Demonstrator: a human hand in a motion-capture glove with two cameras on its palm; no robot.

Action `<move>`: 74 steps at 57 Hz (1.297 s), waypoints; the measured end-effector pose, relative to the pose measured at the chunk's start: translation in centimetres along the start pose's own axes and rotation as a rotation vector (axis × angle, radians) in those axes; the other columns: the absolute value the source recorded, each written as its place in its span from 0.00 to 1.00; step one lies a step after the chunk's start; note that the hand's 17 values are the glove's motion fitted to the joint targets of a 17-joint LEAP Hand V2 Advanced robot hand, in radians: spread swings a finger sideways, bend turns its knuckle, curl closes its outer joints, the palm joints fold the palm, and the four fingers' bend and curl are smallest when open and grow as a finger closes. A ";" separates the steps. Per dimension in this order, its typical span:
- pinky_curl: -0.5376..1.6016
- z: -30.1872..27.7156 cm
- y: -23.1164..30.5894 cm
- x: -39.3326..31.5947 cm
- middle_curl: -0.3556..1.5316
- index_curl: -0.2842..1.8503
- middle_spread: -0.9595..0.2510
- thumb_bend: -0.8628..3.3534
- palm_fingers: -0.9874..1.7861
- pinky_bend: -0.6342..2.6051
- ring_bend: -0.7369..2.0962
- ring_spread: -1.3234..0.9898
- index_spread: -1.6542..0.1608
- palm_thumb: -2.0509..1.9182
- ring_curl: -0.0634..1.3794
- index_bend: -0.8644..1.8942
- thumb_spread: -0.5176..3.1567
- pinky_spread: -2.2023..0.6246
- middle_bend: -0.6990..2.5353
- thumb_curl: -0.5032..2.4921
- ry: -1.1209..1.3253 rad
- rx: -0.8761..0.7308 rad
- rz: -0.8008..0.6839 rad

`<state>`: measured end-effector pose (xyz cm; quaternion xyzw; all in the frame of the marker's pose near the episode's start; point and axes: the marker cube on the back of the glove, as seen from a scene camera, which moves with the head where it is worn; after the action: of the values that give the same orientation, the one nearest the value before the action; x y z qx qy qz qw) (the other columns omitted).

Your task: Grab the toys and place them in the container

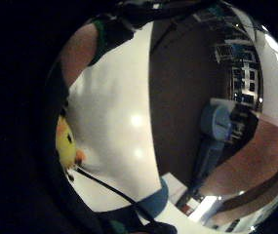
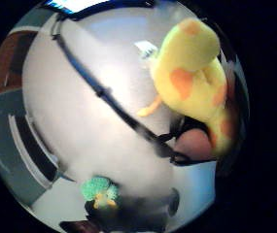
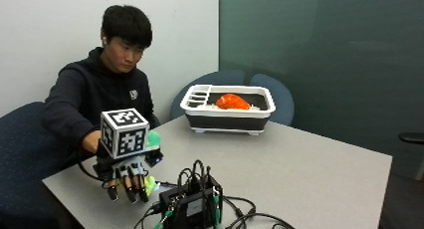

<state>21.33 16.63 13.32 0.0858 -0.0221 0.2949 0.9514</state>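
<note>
- I see my hand low over the grey worktop, fingers curled down around a soft yellow plush toy with orange patches.
- A white-and-black tub holds something orange.

Black hooded sweatshirt, small white chest logo; black-gloved right hand.
</note>
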 end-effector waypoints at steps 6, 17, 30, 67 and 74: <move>0.38 -3.2 0.9 -1.2 0.37 0.44 0.70 0.26 0.45 0.32 0.32 0.55 0.81 0.65 0.08 0.72 0.50 0.79 0.36 0.32 -0.067 0.125 -0.109; 0.39 -14.9 6.6 -9.4 0.41 0.46 0.61 0.26 0.44 0.31 0.31 0.52 0.84 0.67 0.08 0.73 0.47 0.79 0.41 0.35 -0.204 0.338 -0.365; 0.40 -25.9 11.9 -22.2 0.43 0.47 0.56 0.25 0.44 0.31 0.33 0.50 0.85 0.68 0.09 0.73 0.45 0.79 0.43 0.37 -0.174 0.521 -0.810; 0.44 -22.3 16.0 -51.4 0.42 0.43 0.64 0.20 0.36 0.38 0.37 0.50 0.78 0.59 0.18 0.58 0.51 0.78 0.34 0.32 0.117 0.346 -0.956; 0.44 -24.0 14.2 -47.3 0.41 0.38 0.67 0.19 0.33 0.41 0.38 0.51 0.78 0.55 0.19 0.46 0.47 0.78 0.33 0.30 0.086 0.344 -0.789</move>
<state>-25.98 6.04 -12.55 0.2327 0.1014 -0.0887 0.9632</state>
